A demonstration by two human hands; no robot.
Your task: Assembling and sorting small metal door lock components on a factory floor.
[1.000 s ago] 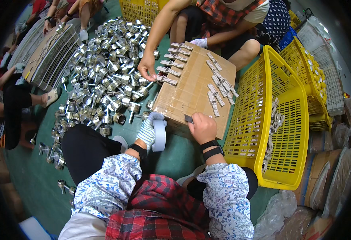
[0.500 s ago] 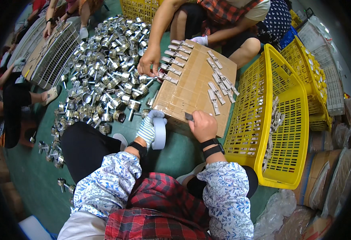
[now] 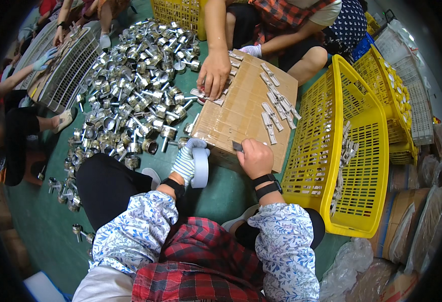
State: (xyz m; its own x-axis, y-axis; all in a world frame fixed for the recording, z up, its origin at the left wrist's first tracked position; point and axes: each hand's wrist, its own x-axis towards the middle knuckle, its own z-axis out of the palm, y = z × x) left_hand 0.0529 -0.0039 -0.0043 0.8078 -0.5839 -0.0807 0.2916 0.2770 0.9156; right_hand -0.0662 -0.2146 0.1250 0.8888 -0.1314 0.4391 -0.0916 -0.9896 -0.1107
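In its striped glove, my left hand [image 3: 183, 162] is closed on a wide roll of light grey tape [image 3: 201, 171], beside the box's near left corner. My bare right hand [image 3: 257, 158] pinches a small dark grey flat piece [image 3: 237, 146] at the near edge of an upturned cardboard box [image 3: 238, 117]. On the right of the box top lie several pale, narrow metal clips [image 3: 277, 103]. Opposite me, a co-worker's hand [image 3: 215, 74] reaches over the row of clips along the left edge and partly hides them.
Heaped on the green floor [image 3: 39, 216] at left are many shiny metal cup-shaped parts with stems [image 3: 135, 85]. A yellow basket [image 3: 379, 201] holding more clips stands right of the box. Other people work around a grey crate [image 3: 72, 83] at far left. Plastic bags [image 3: 349, 264] lie lower right.
The co-worker's hand has moved right and over the row of clips on the box's left edge. At far left, a gloved hand has come over the grey crate. My hands have stayed still.
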